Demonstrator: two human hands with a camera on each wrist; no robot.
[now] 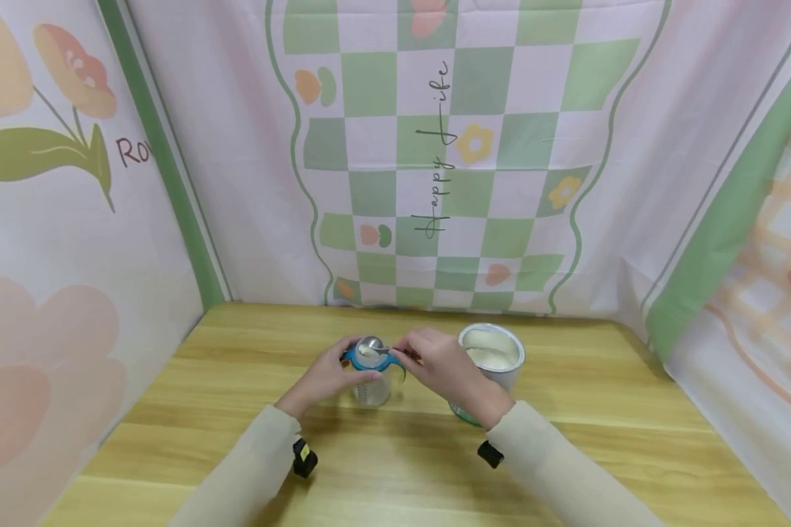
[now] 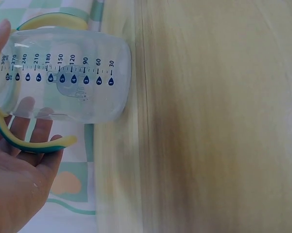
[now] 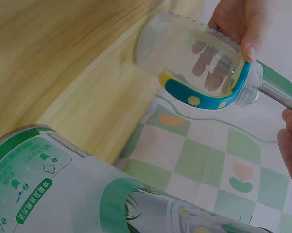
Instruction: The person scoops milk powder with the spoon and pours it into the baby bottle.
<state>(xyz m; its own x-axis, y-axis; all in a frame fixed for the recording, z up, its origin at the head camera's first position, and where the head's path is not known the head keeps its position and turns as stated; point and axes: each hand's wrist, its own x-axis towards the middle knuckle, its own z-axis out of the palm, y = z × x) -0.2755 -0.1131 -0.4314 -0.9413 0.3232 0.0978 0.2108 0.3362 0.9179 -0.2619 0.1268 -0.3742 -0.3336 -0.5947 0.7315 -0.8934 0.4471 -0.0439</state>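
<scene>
A clear baby bottle (image 1: 373, 394) with a blue two-handled collar stands upright on the table; its scale markings face the left wrist view. My left hand (image 1: 326, 377) holds it around the collar, thumb in front and other fingers behind, by one handle. My right hand (image 1: 444, 366) pinches the handle of a metal spoon (image 1: 371, 345), whose bowl sits at the bottle's open mouth. A little pale powder seems to lie in the bowl. In the right wrist view the spoon (image 3: 280, 96) reaches the bottle's clear rim, while most of the right hand is outside the picture.
An open can (image 1: 510, 378) of cream-coloured powder stands right of the bottle, partly behind my right hand and wrist. The wooden table (image 1: 395, 468) ends at a checkered curtain (image 1: 428, 183) at the back. More printed curtains hang at both sides.
</scene>
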